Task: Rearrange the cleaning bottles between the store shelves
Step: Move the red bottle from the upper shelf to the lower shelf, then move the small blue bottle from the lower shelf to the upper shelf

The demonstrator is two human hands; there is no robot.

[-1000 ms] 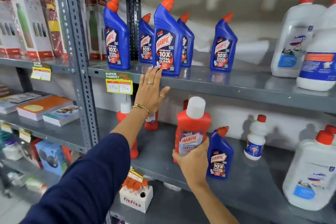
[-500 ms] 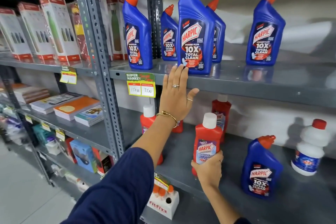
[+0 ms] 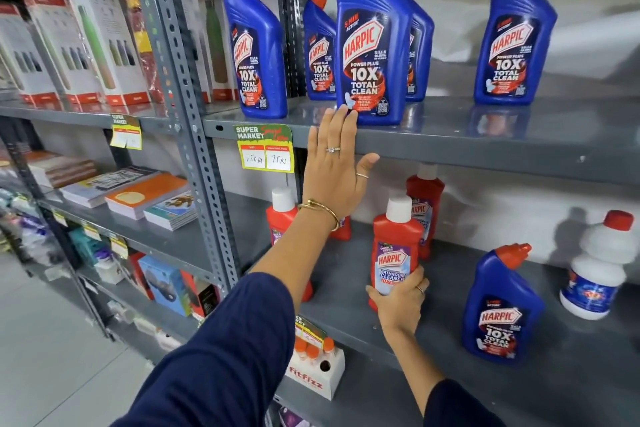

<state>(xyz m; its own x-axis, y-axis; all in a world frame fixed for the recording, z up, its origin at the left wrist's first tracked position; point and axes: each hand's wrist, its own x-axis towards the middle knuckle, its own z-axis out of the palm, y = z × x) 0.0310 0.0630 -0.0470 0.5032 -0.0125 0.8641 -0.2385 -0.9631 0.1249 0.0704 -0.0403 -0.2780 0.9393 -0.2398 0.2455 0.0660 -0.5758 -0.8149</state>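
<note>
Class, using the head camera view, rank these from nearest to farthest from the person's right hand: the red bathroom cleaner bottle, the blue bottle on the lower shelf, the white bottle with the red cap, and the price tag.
1. Red bathroom cleaner bottle: held in the right hand.
2. Blue bottle on the lower shelf: just to its right.
3. Price tag: up-left, on the upper shelf's edge.
4. White bottle with the red cap: far right.

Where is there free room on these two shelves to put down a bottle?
Upper shelf: bare patch between the front blue bottle and the right blue bottle. Lower shelf: free between the held red bottle and the lone blue bottle. Crowded: the red bottles behind the left hand.
</note>
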